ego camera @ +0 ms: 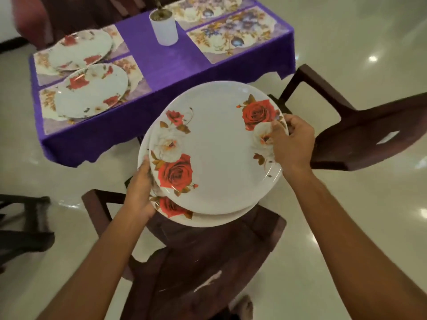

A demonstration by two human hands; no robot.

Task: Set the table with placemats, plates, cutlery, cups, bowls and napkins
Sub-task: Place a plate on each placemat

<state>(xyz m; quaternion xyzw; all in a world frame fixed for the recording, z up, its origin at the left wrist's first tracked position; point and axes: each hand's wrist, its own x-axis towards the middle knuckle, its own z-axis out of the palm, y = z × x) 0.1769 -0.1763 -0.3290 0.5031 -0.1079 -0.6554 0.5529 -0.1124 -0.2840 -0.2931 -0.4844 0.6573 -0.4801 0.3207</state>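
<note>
1. While the plate stack [215, 146] hovers over a chair [208, 262], left hand [141, 188] grips its left rim.
2. Right hand [291, 139] pinches the right rim.
3. Two more plates [92, 91] already on the table's [157, 61] placemats [47, 99].

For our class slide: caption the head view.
Left hand and right hand hold stacked rose plates over a chair; two far placemats lack plates.

Purple tablecloth [161, 63] with a scalloped hem; a white pot [164, 30] stands at its middle. One dark brown chair [369, 144] at the right, another chair [208, 262] nearest, both on a glossy pale floor [346, 227].
</note>
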